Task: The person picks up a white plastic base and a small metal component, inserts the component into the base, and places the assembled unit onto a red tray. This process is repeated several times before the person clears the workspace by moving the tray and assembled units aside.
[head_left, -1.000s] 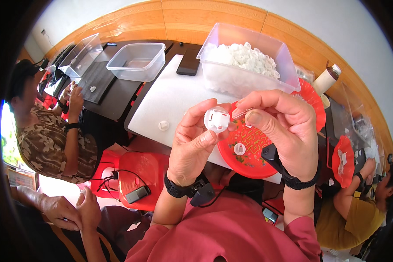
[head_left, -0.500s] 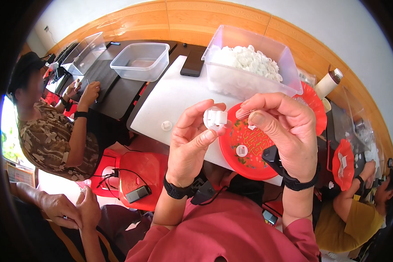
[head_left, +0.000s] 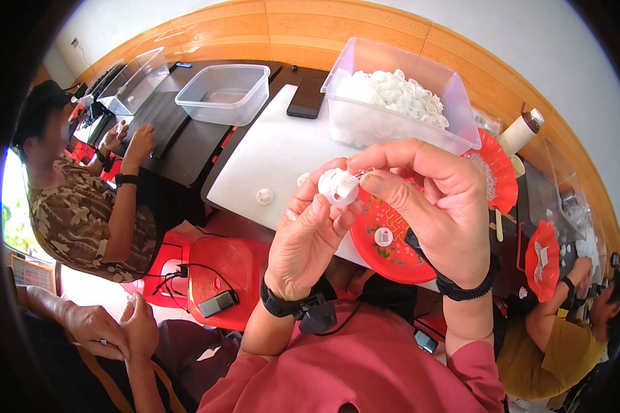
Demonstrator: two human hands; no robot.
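Note:
Pinched between the thumb and fingers of my left hand (head_left: 297,256) is a round white plastic part (head_left: 335,187) with a slot in its face. My right hand (head_left: 444,220) closes thumb against forefinger on a small thin clear piece (head_left: 360,175), whose end meets the right side of the white part. Whether it is inside the slot I cannot tell. Below my right hand sits a red patterned tray (head_left: 379,265) with a small white disc (head_left: 384,237) on it. Another white disc (head_left: 264,196) lies on the white board (head_left: 244,168), left of my hands.
A clear tub (head_left: 393,127) heaped with white plastic parts stands behind my hands, beside a black phone (head_left: 306,98). Farther left is another clear tub (head_left: 222,103). A red scalloped dish (head_left: 506,182) holds small clear pieces. People sit at work on both sides.
My right hand has moved left, bringing the clear piece up against the white part. My left hand has turned the part so its slotted face shows differently.

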